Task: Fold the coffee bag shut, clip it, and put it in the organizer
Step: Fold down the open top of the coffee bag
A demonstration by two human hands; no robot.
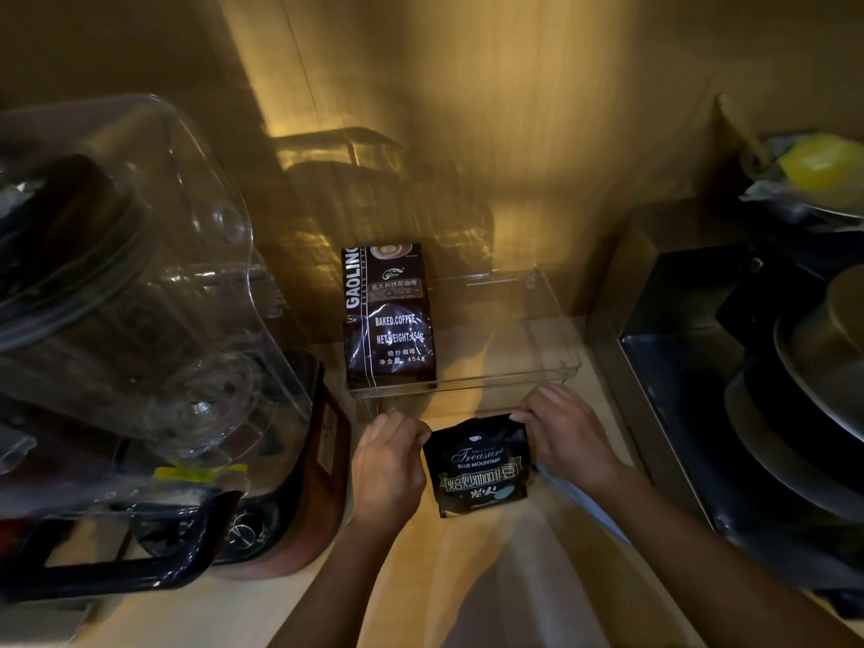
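A small black coffee bag (481, 465) with "Treasure Blue Mountain" print stands on the wooden counter just in front of a clear plastic organizer (551, 362). My left hand (388, 465) pinches the bag's top left corner and my right hand (568, 437) pinches its top right corner. The bag's top edge looks folded down between my fingers. A taller dark "Baked Coffee" bag (388, 320) stands in the left part of the organizer. No clip is in view.
A blender with a clear dome cover (126, 282) and red base (322, 465) fills the left. On the right stands a dark steel appliance (692, 367) with stacked metal pans (823, 390), and a bowl holding something yellow (818, 166). A wooden wall rises behind.
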